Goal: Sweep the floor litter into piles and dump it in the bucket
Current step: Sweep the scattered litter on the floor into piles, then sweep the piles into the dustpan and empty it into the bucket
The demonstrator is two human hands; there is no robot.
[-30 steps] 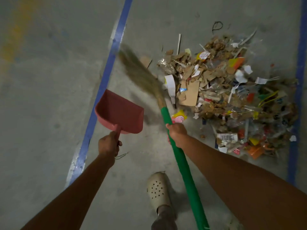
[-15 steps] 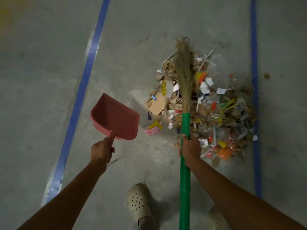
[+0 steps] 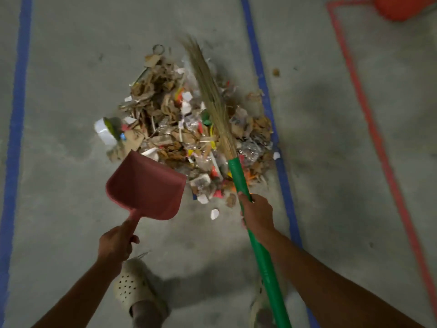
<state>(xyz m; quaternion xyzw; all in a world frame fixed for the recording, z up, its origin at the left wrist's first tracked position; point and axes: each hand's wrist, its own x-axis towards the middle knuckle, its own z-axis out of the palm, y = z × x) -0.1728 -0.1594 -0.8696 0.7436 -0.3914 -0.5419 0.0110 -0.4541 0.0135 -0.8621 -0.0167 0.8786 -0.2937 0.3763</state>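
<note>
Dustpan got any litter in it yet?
No: the dustpan held by the left hand shows only bare red plastic inside, and the litter pile lies on the floor beyond it.

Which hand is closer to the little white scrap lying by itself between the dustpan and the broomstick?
Right. The right hand, gripping the green broomstick, is just beside the white scrap; the left hand, holding the dustpan handle, is farther off on its other side.

Pinkish-red dustpan (image 3: 146, 185), green-handled straw-coloured broom (image 3: 238, 176), blue floor lines (image 3: 16, 114), red line (image 3: 369, 114).
</note>
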